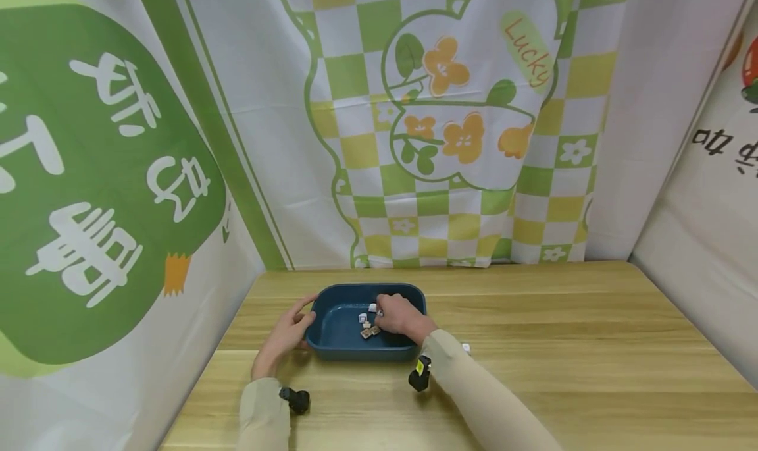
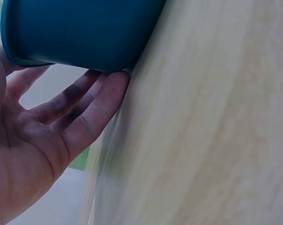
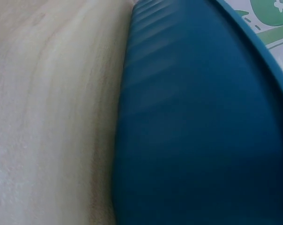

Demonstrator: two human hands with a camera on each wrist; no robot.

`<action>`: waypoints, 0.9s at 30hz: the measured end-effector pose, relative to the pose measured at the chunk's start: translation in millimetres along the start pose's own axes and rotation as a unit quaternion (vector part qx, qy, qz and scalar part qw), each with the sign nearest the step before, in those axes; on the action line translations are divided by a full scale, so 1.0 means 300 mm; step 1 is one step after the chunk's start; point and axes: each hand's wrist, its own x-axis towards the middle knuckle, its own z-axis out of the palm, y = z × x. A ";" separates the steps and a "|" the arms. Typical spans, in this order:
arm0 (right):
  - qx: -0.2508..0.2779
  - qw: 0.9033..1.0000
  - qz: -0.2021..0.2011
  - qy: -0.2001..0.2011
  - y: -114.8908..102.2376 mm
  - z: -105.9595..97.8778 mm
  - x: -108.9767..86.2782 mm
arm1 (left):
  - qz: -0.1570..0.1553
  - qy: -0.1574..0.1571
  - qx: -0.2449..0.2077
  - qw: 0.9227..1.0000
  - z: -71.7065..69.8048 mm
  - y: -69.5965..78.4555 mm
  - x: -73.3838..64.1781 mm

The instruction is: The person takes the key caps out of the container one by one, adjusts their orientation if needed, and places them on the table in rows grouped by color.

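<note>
A dark blue rectangular basin [image 1: 355,355] stands on the wooden table. My left hand [image 1: 289,336] holds its left end, thumb at the rim; in the left wrist view, the fingers [image 2: 94,112] touch the outer wall low down. My right hand [image 1: 399,314] reaches over the near right side into the basin, fingers bent downward. A small white cube [image 1: 380,313] shows between its thumb and fingers, partly covered. Beside it lie other white cubes [image 1: 363,318] and several brownish cubes [image 1: 366,334]. The right wrist view shows only the basin's outer wall [image 3: 188,117] and tabletop, not the hand.
Another small white cube [image 1: 466,347] lies on the table outside the basin, just beyond my right sleeve. The wooden tabletop [image 1: 562,345] extends to the right. Printed curtains [image 1: 331,108] hang behind and on both sides.
</note>
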 end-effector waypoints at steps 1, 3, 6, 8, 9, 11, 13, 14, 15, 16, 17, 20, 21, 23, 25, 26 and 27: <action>-0.001 1.000 0.000 0.003 0.001 -0.001 0.000 | 0.001 0.000 -0.001 1.000 0.001 -0.001 0.000; -0.008 1.000 -0.001 0.010 0.003 -0.003 0.001 | 0.000 0.001 0.000 1.000 0.002 -0.003 0.001; -0.013 1.000 -0.004 0.023 0.003 -0.009 0.002 | -0.001 0.003 -0.002 1.000 0.002 -0.006 0.003; -0.006 0.999 -0.009 0.032 -0.001 -0.018 -0.003 | -0.001 0.004 -0.004 1.000 0.002 -0.006 0.003; 0.001 0.999 -0.012 0.034 -0.003 -0.023 -0.007 | 0.000 0.003 -0.004 1.000 0.001 -0.006 0.002; 0.025 0.999 -0.017 0.037 -0.009 -0.034 -0.019 | 0.003 0.000 -0.004 1.000 -0.001 -0.007 0.002; 0.043 0.998 -0.021 0.039 -0.015 -0.045 -0.033 | 0.005 0.000 -0.004 1.000 -0.001 -0.006 0.000; 0.052 0.998 -0.022 0.038 -0.018 -0.050 -0.039 | 0.006 0.000 -0.004 1.000 -0.001 -0.005 0.000; 0.062 0.997 -0.023 0.037 -0.019 -0.054 -0.045 | 0.006 -0.001 -0.003 1.000 0.000 -0.005 0.000; 0.074 0.996 -0.023 0.036 -0.022 -0.059 -0.051 | 0.005 0.002 -0.004 1.000 0.001 -0.005 0.000; 0.081 0.996 -0.025 0.038 -0.023 -0.063 -0.055 | 0.003 0.004 -0.005 1.000 0.002 -0.004 -0.001; 0.116 0.992 -0.035 0.038 -0.024 -0.071 -0.069 | 0.003 0.004 -0.001 1.000 0.003 -0.003 -0.001; 0.126 0.990 -0.039 0.040 -0.024 -0.074 -0.074 | 0.002 0.005 -0.002 1.000 0.003 -0.003 -0.002; 0.138 0.988 -0.045 0.043 -0.022 -0.078 -0.082 | 0.001 0.004 0.003 1.000 0.003 -0.003 -0.003; 0.147 0.987 -0.047 0.045 -0.021 -0.083 -0.091 | 0.000 0.005 0.006 1.000 0.003 -0.002 -0.003; 0.148 0.987 -0.048 0.049 -0.020 -0.085 -0.095 | -0.004 0.008 0.004 1.000 0.003 -0.001 -0.003; 0.149 0.986 -0.050 0.052 -0.018 -0.087 -0.099 | -0.004 0.009 0.005 1.000 0.003 0.000 -0.003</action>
